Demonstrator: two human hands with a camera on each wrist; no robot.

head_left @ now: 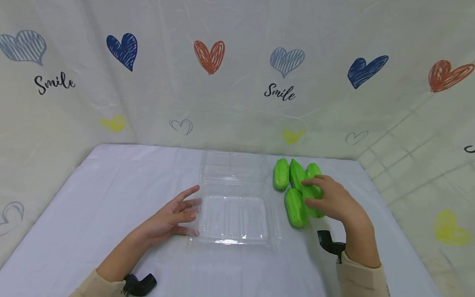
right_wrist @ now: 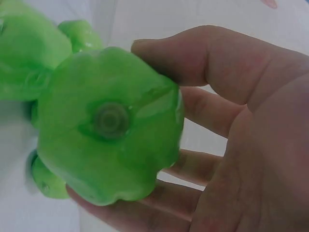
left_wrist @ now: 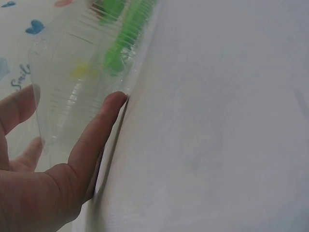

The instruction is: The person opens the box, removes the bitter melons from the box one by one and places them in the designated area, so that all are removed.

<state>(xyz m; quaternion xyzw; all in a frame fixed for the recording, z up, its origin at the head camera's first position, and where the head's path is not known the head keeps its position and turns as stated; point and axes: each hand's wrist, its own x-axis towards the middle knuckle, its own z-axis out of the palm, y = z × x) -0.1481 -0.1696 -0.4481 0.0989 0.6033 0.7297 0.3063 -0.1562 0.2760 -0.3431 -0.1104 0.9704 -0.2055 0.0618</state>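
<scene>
A clear plastic clamshell box (head_left: 233, 218) lies unfolded on the table, its lid (head_left: 233, 167) laid back on the far side. My left hand (head_left: 168, 218) rests against the box's left edge, fingers spread and fairly straight; in the left wrist view the thumb (left_wrist: 99, 130) lies along the rim. To the right of the box my right hand (head_left: 334, 198) holds a ribbed green papaya (right_wrist: 111, 125), with thumb and fingers curved round its sides. Its stem end faces the right wrist camera. Part of this papaya is hidden by the hand in the head view.
Other green papayas lie close together right of the box: one at the front (head_left: 296, 208), one at the back left (head_left: 281, 174), one beside it (head_left: 297, 173) and one behind the hand (head_left: 313, 168). A white cloth (head_left: 111, 198) covers the table. A heart-printed curtain (head_left: 237, 103) hangs behind.
</scene>
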